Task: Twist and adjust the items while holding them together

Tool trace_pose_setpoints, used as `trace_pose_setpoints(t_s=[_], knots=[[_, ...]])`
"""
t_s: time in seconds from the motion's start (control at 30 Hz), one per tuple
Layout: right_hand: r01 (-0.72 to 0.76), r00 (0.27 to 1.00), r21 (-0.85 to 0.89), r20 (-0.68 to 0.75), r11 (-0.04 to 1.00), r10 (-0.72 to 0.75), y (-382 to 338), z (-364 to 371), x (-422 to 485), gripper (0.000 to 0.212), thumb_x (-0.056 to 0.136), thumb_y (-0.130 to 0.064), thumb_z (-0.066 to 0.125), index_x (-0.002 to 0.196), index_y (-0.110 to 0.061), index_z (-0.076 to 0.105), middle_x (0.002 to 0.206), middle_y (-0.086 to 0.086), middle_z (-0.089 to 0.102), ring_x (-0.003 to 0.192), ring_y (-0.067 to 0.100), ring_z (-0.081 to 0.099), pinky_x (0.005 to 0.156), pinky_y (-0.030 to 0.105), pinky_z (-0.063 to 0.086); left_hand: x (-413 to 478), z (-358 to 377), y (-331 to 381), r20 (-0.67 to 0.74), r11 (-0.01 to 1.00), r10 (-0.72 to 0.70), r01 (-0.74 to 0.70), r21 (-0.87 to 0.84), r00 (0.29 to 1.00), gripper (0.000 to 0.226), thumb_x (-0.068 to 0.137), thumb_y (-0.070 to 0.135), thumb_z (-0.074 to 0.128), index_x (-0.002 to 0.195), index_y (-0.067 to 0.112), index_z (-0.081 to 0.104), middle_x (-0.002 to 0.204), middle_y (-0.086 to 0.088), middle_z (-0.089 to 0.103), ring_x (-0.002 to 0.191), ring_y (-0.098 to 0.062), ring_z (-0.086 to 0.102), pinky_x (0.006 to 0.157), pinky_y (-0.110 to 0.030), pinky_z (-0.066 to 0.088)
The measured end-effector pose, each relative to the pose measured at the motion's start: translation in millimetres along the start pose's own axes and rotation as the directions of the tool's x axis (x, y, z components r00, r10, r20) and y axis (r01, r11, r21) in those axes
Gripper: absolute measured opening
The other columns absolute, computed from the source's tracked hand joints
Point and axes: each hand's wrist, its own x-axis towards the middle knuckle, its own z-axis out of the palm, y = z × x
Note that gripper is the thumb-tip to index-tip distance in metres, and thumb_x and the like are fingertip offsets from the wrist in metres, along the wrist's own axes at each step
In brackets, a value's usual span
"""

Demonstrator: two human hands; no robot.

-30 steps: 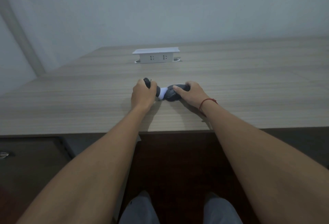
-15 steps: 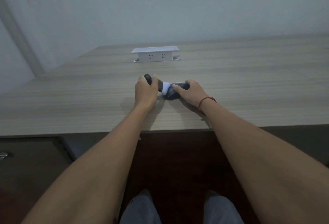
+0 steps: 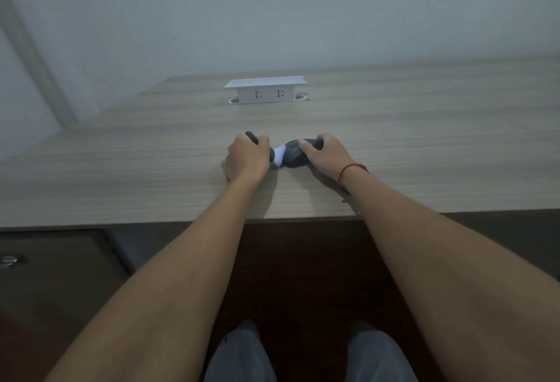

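We see a wide wood-grain desk [image 3: 424,145] filling the middle of the view, its near edge running across below our wrists and a pale wall behind its far edge. Under the near edge, at the left, sits a dark drawer front with a small metal lock [image 3: 9,260]. Near the far edge, roughly midway along it, a white pop-up socket box [image 3: 266,90] stands raised from the desk top, two outlets facing us.

Between that box and the near edge, about the middle of the desk, lies a dark grey sock with a white band [image 3: 288,155], bunched and resting on the surface. Our left hand [image 3: 247,158] is curled over the sock's left end, fingers wrapped round it so that only a dark tip shows past the knuckles on the far side. Our right hand [image 3: 325,154] grips the rounded right end, thumb on the near side and fingers bent over the top. The white band shows in the gap between the two hands. A red string bracelet [image 3: 351,169] circles the right wrist, which rests on the desk.
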Motion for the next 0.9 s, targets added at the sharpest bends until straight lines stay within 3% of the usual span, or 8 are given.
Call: trace_pose_setpoints(t_s=[0.17, 0.33, 0.43, 0.57, 0.67, 0.73, 0.8, 0.9], knots=[[-0.030, 0.999, -0.022, -0.017, 0.999, 0.029, -2.6, 1.5, 0.1, 0.050, 0.090, -0.051, 0.051, 0.121, -0.012, 0.052, 0.118, 0.010, 0.062, 0.108, 0.027, 0.058, 0.098, 0.044, 0.047, -3.3, 0.9, 6.9, 0.001, 0.996, 0.048, -0.048, -0.071, 0.999, 0.033, 0.092, 0.040, 0.044, 0.091, 0.010, 0.055, 0.088, -0.005, 0.062, 0.086, -0.029, 0.062, 0.087, -0.043, 0.052], [-0.058, 0.995, -0.083, -0.089, 0.995, 0.051, -2.9, 4.3, -1.6, 0.055, 0.092, -0.051, 0.047, 0.128, -0.010, 0.049, 0.126, 0.010, 0.059, 0.116, 0.029, 0.055, 0.095, 0.038, 0.043, -8.4, 3.6, 5.5, 0.049, 0.997, 0.019, -0.016, -0.079, 0.999, 0.035, 0.087, 0.042, 0.047, 0.089, 0.010, 0.060, 0.088, -0.006, 0.066, 0.080, -0.027, 0.060, 0.085, -0.042, 0.051], [-0.071, 0.993, -0.102, -0.106, 0.992, 0.060, -5.0, 4.2, -3.1, 0.056, 0.093, -0.051, 0.047, 0.129, -0.009, 0.048, 0.128, 0.011, 0.058, 0.117, 0.031, 0.054, 0.096, 0.038, 0.042, -8.3, 3.6, 3.6, 0.084, 0.995, 0.012, -0.003, -0.100, 0.996, 0.038, 0.087, 0.042, 0.048, 0.096, 0.008, 0.062, 0.090, -0.007, 0.065, 0.086, -0.028, 0.063, 0.086, -0.042, 0.051], [-0.048, 0.995, -0.078, -0.093, 0.996, 0.041, -2.8, 2.8, -3.3, 0.056, 0.091, -0.052, 0.049, 0.126, -0.010, 0.050, 0.124, 0.011, 0.060, 0.113, 0.029, 0.056, 0.096, 0.040, 0.046, -4.8, 1.2, 0.5, -0.023, 1.000, 0.011, -0.012, -0.014, 1.000, 0.035, 0.094, 0.041, 0.045, 0.098, 0.009, 0.057, 0.090, -0.006, 0.060, 0.087, -0.027, 0.060, 0.090, -0.042, 0.049], [0.010, 1.000, 0.021, 0.011, 1.000, -0.010, -1.3, -4.3, -2.4, 0.059, 0.089, -0.047, 0.057, 0.133, -0.008, 0.050, 0.130, 0.011, 0.058, 0.115, 0.026, 0.056, 0.099, 0.038, 0.044, -2.4, 3.7, 1.5, 0.024, 0.940, 0.058, -0.046, -0.337, 0.998, 0.037, 0.097, 0.042, 0.047, 0.093, 0.007, 0.059, 0.081, -0.004, 0.057, 0.074, -0.018, 0.054, 0.071, -0.031, 0.046], [0.036, 0.994, 0.094, 0.102, 0.995, -0.046, -1.1, -11.6, -3.8, 0.058, 0.090, -0.036, 0.061, 0.138, -0.006, 0.047, 0.135, 0.012, 0.055, 0.113, 0.021, 0.054, 0.095, 0.029, 0.040, -4.8, 6.7, 3.6, 0.104, 0.904, 0.125, -0.070, -0.422, 0.987, 0.035, 0.098, 0.042, 0.047, 0.081, 0.011, 0.055, 0.071, -0.001, 0.054, 0.068, -0.015, 0.052, 0.066, -0.028, 0.042], [0.027, 0.989, 0.130, 0.139, 0.991, -0.045, 0.4, -17.2, -4.5, 0.066, 0.090, -0.033, 0.064, 0.144, -0.004, 0.038, 0.143, 0.012, 0.048, 0.122, 0.022, 0.051, 0.094, 0.024, 0.035, -1.3, 8.8, 2.3, 0.109, 0.942, 0.125, -0.083, -0.326, 0.986, 0.039, 0.098, 0.044, 0.045, 0.088, 0.009, 0.058, 0.075, -0.002, 0.056, 0.075, -0.020, 0.056, 0.074, -0.032, 0.046], [0.002, 0.993, 0.126, 0.121, 0.992, -0.017, 3.2, -17.8, -3.9, 0.093, 0.080, -0.048, 0.071, 0.150, -0.007, 0.026, 0.150, 0.010, 0.039, 0.135, 0.025, 0.042, 0.108, 0.030, 0.035, 5.7, 5.7, -0.9, -0.010, 0.978, 0.049, -0.050, -0.202, 0.999, 0.048, 0.097, 0.048, 0.041, 0.108, 0.004, 0.057, 0.093, -0.005, 0.059, 0.087, -0.025, 0.057, 0.084, -0.038, 0.047]])
